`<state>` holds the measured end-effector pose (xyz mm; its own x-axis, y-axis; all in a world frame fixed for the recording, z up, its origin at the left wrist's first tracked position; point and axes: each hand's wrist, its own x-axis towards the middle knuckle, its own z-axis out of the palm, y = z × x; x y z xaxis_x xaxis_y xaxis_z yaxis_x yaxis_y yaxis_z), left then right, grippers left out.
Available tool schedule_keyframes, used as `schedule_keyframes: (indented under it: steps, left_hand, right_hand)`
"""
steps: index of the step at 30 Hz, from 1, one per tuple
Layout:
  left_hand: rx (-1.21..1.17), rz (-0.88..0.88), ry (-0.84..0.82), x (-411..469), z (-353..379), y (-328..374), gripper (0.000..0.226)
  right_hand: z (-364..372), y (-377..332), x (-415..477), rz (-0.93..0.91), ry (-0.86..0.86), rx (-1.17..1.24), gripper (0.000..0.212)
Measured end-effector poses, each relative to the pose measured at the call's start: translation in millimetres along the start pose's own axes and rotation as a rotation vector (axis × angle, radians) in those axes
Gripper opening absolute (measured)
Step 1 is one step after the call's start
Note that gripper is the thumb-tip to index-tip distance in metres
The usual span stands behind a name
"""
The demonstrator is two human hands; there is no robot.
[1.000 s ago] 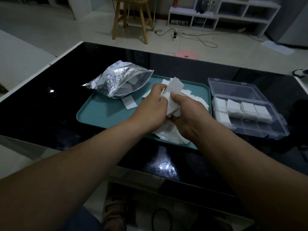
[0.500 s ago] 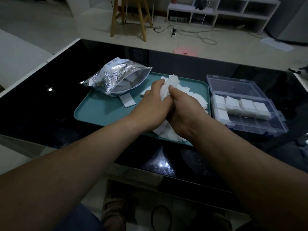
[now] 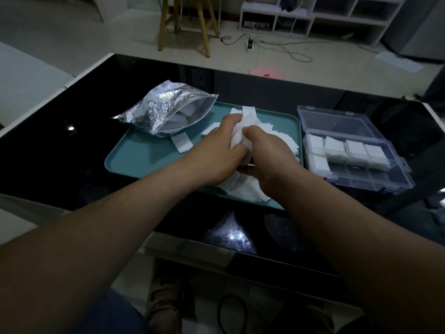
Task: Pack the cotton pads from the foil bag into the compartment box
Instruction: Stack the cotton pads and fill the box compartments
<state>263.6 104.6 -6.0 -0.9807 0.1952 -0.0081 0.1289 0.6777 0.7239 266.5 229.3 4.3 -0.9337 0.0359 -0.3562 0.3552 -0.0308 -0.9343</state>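
Note:
My left hand (image 3: 218, 150) and my right hand (image 3: 269, 160) meet over the teal tray (image 3: 144, 160) and together grip a bunch of white cotton pads (image 3: 243, 131). More loose pads (image 3: 245, 192) lie heaped on the tray beneath and beside my hands. The silver foil bag (image 3: 161, 112) lies open at the tray's far left corner, with pads showing inside. To the right stands the clear compartment box (image 3: 356, 153) with its lid open; its far row of compartments holds stacked pads.
The tray and box sit on a glossy black table (image 3: 60, 150). One pad (image 3: 181, 143) lies alone in front of the bag. Beyond the table are a wooden stool (image 3: 185, 22), floor cables and a white shelf unit (image 3: 320, 15).
My hands have sunk lower toward the tray and pressed closer, bunching the pads that stood up between the fingers a second ago.

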Motion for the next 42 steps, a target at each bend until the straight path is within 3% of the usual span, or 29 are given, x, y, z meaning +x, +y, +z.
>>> schedule_keyframes:
  steps: [8, 12, 16, 25, 30, 33, 37, 42]
  left_hand:
    - [-0.147, -0.071, 0.130, 6, -9, -1, 0.021]
    - [-0.180, -0.093, 0.162, 7, -10, -5, 0.025]
    - [-0.183, -0.053, 0.066, 6, -7, -4, 0.033]
    - [-0.499, -0.176, 0.043, 11, -10, -8, 0.041]
    - [-0.777, -0.320, 0.161, 15, -16, -3, 0.047]
    - [-0.930, -0.364, 0.129, 16, -18, -3, 0.045]
    - [-0.837, -0.276, 0.009, 11, -13, 3, 0.038]
    - [-0.617, -0.152, -0.098, 6, -7, 5, 0.044]
  right_hand:
    - [-12, -6, 4, -0.041, 0.051, -0.177, 0.022]
    - [-13, -4, 4, -0.103, -0.022, -0.423, 0.030]
    - [-12, -1, 3, -0.162, -0.110, -0.595, 0.031]
    - [-12, 2, 3, -0.199, -0.242, -0.570, 0.035]
    - [-16, -4, 11, -0.118, -0.109, -0.466, 0.041]
    - [-19, -6, 12, -0.110, -0.066, -0.473, 0.040]
    - [-17, -6, 12, -0.176, -0.056, -0.557, 0.045]
    - [-17, -8, 10, -0.211, -0.102, -0.553, 0.033]
